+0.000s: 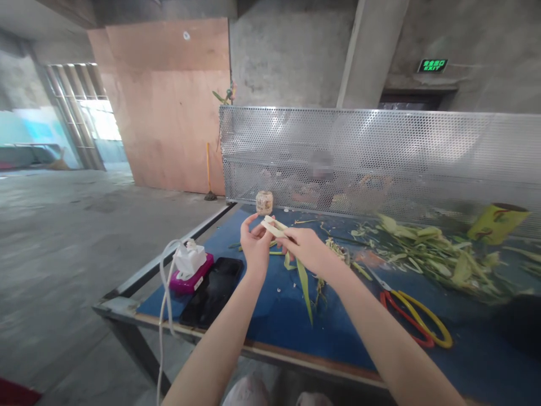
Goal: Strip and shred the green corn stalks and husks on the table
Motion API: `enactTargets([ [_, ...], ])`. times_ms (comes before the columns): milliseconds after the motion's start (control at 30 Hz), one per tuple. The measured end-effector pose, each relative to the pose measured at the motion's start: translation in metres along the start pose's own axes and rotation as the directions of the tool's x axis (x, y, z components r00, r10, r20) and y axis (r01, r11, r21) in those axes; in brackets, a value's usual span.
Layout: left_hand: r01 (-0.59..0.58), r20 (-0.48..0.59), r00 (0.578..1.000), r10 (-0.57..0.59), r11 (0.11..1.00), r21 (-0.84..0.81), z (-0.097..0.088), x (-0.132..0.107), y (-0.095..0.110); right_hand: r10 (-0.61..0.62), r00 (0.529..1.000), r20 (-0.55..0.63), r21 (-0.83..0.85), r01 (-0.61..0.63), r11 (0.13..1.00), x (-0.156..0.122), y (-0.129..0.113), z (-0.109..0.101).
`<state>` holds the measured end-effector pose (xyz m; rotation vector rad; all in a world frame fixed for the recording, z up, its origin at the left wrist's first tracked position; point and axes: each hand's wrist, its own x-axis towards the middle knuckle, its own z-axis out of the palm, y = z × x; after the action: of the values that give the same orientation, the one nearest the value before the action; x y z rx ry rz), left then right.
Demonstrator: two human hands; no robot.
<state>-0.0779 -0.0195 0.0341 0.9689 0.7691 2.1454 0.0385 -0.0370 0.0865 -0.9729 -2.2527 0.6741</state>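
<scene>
Both my hands are raised over the blue tabletop, holding a pale, folded leaf strip between them. My left hand grips the strip's left end between thumb and fingers, its index finger curved upward. From the right, my right hand pinches the same strip with thumb and forefinger. Beneath my right hand hangs or lies a long green leaf; whether that hand also holds it I cannot tell. Thin dried stalks are just behind my right wrist. Scissors with red and yellow handles rest right of my right forearm.
A heap of green leaves and a yellow cylinder occupy the right. Left are a magenta box with white tissue, a black flat device and a white cable. A whitish roll stands before the perforated metal panel.
</scene>
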Motion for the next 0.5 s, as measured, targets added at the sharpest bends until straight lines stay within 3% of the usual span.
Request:
enactTargets([
  [133,-0.029,0.022,0.999,0.028,1.0,0.009,0.001,-0.001,0.001,0.094,0.995,-0.022,0.057,-0.093,0.994,0.007,0.011,0.012],
  [300,-0.021,0.085,0.996,0.019,1.0,0.022,0.003,-0.004,-0.001,0.053,0.984,-0.173,-0.066,-0.065,0.996,0.01,0.019,0.013],
  [500,-0.03,0.141,0.99,0.026,0.999,0.029,0.005,-0.004,-0.001,0.07,0.98,-0.188,-0.118,-0.093,0.989,0.009,0.025,0.009],
])
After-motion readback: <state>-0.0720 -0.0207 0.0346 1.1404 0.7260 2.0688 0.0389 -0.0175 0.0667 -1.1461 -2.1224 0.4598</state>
